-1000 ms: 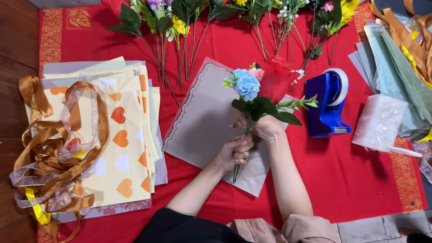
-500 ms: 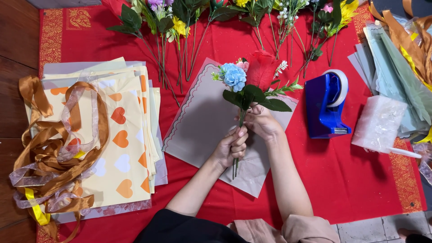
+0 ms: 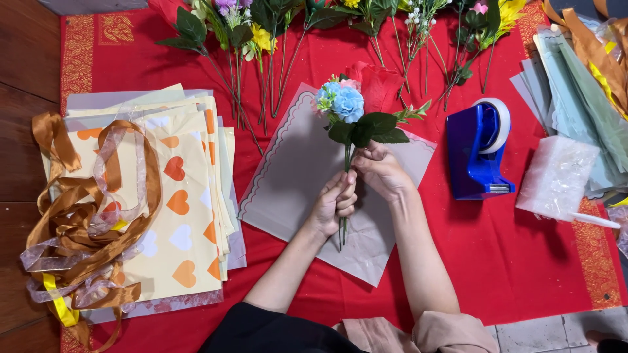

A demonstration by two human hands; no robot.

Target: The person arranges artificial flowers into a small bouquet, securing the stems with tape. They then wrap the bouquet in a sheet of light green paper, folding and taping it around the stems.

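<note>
head view | your left hand [image 3: 335, 204] and right hand [image 3: 379, 171] both stayed closed around the stems of the small bouquet of blue and pink artificial flowers [image 3: 348, 104] | you shifted it left, upright over the grey scallop-edged wrapping sheet [image 3: 288, 176]

paper stack [image 3: 176, 216] left of wrapping sheet [image 3: 288, 176] | tape dispenser [image 3: 481, 153] right | loose flowers [image 3: 275, 26] behind

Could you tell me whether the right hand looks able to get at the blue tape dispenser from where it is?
Probably yes: the blue tape dispenser stands just beside the right hand with only bare red cloth between, though that hand holds the flower bunch.
</note>
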